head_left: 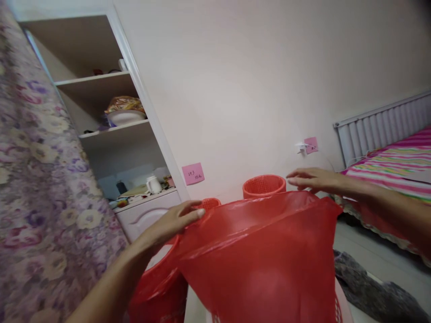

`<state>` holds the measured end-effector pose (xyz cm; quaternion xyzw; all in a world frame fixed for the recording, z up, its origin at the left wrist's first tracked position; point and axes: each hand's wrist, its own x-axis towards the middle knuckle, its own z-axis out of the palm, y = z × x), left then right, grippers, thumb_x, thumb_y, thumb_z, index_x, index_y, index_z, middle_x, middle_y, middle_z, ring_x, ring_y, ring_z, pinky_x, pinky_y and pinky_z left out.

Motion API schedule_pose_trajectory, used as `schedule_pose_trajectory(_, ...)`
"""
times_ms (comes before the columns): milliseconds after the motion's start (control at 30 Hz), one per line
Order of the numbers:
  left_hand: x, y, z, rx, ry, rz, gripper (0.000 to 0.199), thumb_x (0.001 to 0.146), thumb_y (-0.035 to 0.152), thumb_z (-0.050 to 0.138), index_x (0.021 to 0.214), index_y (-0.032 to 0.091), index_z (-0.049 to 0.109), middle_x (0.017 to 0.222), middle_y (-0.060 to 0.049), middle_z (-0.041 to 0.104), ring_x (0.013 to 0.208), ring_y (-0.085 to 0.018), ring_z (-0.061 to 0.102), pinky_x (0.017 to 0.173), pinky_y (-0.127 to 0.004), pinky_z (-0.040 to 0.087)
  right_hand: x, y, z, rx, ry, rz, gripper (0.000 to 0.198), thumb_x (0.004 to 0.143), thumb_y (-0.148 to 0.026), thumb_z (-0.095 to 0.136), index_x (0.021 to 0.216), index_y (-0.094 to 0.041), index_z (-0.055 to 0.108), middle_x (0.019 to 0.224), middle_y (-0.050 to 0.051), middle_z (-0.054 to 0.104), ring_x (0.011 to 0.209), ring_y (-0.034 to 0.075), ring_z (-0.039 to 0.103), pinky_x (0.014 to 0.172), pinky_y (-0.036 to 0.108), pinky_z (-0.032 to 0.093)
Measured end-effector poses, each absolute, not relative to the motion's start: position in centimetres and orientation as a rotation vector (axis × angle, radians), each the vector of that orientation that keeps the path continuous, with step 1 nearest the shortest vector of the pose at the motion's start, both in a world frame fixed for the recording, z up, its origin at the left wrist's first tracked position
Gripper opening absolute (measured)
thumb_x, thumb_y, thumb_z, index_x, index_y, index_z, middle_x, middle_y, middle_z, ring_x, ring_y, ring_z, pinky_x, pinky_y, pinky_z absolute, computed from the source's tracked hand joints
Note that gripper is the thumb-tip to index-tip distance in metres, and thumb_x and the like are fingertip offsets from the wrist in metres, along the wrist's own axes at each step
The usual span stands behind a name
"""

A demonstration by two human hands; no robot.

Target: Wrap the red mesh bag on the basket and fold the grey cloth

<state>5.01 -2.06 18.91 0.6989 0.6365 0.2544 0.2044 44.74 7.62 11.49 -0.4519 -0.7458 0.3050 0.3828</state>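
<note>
Floral curtain (40, 179) beside open shelves (94, 78), pale wall (235, 89), slatted headboard (377, 128), striped bed (397, 166), light floor (370, 253).

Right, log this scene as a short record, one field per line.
Left hand: at the left rim of a large, open red plastic bag
Right hand: at the bag's far right rim, fingers extended; contact unclear
Behind the bag: round red perforated plastic basket
Left of the bag: red container with red plastic around it
Wall: square pink paper note, handwritten
Far left: floral fabric curtain
Far right: bed with pink striped cover
</note>
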Motion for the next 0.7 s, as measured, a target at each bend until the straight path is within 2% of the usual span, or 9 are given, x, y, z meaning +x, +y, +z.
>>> schedule_pose_trajectory(67, 6.0, -0.9, 18.5, 2.024, 1.778, 0.550, 0.063, 0.073, 0.054, 0.066, 0.123, 0.018, 0.056, 0.124, -0.013, 0.063, 0.088, -0.023, 0.068, 0.080, -0.036, 0.051, 43.8, 8.9, 11.4, -1.212, -2.023, 0.799, 0.055, 0.074, -0.055, 0.068, 0.115, -0.019, 0.065, 0.112, 0.013, 0.070, 0.088, 0.027, 0.068, 0.066, 0.033, 0.054)
schedule_pose_trajectory(133, 6.4, 0.2, 17.6, 2.025, 1.727, 0.494, 0.048, 0.067, 0.038, 0.070, 0.107, 0.014, 0.062, 0.087, -0.006, 0.072, 0.060, -0.017, 0.064, 0.061, -0.031, 0.050, 42.8, 10.0, 10.6, -1.148, -2.126, 0.839, 0.051, 0.065, -0.046, 0.076, 0.107, -0.017, 0.070, 0.097, 0.011, 0.073, 0.075, 0.025, 0.067, 0.060, 0.031, 0.051)
schedule_pose_trajectory(167, 6.4, 0.8, 17.1, 2.013, 1.717, 0.496, 0.037, 0.064, 0.031, 0.068, 0.097, 0.014, 0.063, 0.068, -0.001, 0.068, 0.050, -0.015, 0.058, 0.051, -0.027, 0.046, 42.4, 10.4, 10.2, -1.089, -2.162, 0.854, 0.043, 0.063, -0.039, 0.077, 0.099, -0.016, 0.072, 0.089, 0.008, 0.074, 0.070, 0.023, 0.066, 0.059, 0.030, 0.049)
schedule_pose_trajectory(233, 5.9, 1.9, 16.2, 2.000, 1.717, 0.548, 0.019, 0.061, 0.025, 0.061, 0.078, 0.016, 0.061, 0.049, 0.006, 0.056, 0.039, -0.011, 0.047, 0.040, -0.022, 0.036, 41.8, 11.0, 9.3, -1.001, -2.183, 0.859, 0.023, 0.061, -0.028, 0.074, 0.080, -0.017, 0.073, 0.071, 0.003, 0.070, 0.061, 0.018, 0.060, 0.054, 0.027, 0.044)
schedule_pose_trajectory(333, 4.6, 3.2, 15.7, 1.974, 1.726, 0.734, 0.015, 0.063, 0.031, 0.060, 0.067, 0.018, 0.057, 0.046, 0.008, 0.051, 0.035, -0.006, 0.035, 0.037, -0.020, 0.025, 41.6, 11.9, 8.7, -0.987, -2.076, 0.859, 0.010, 0.065, -0.027, 0.067, 0.069, -0.018, 0.068, 0.057, -0.003, 0.060, 0.050, 0.012, 0.049, 0.049, 0.025, 0.036)
schedule_pose_trajectory(533, 3.1, 4.0, 15.8, 1.839, 1.625, 1.104, 0.026, 0.065, 0.039, 0.068, 0.068, 0.015, 0.059, 0.049, 0.009, 0.048, 0.042, -0.003, 0.032, 0.042, -0.018, 0.020, 42.4, 12.8, 10.1, -0.945, -1.882, 0.849, 0.021, 0.067, -0.035, 0.069, 0.079, -0.018, 0.071, 0.059, -0.003, 0.057, 0.049, 0.009, 0.042, 0.046, 0.024, 0.031)
schedule_pose_trajectory(633, 2.6, 3.7, 15.9, 1.736, 1.536, 1.234, 0.028, 0.070, 0.041, 0.072, 0.075, 0.016, 0.060, 0.055, 0.009, 0.049, 0.044, -0.003, 0.035, 0.043, -0.017, 0.023, 42.9, 11.5, 10.4, -0.907, -1.719, 0.846, 0.033, 0.066, -0.045, 0.072, 0.088, -0.019, 0.073, 0.058, -0.001, 0.058, 0.051, 0.011, 0.047, 0.047, 0.024, 0.038)
schedule_pose_trajectory(700, 1.1, 3.4, 15.8, 1.674, 1.456, 1.314, 0.033, 0.074, 0.049, 0.070, 0.084, 0.019, 0.060, 0.067, 0.007, 0.055, 0.048, -0.003, 0.041, 0.046, -0.016, 0.030, 43.6, 9.8, 10.0, -0.907, -1.588, 0.795, 0.040, 0.066, -0.050, 0.071, 0.093, -0.021, 0.074, 0.066, 0.005, 0.067, 0.059, 0.016, 0.058, 0.055, 0.027, 0.047)
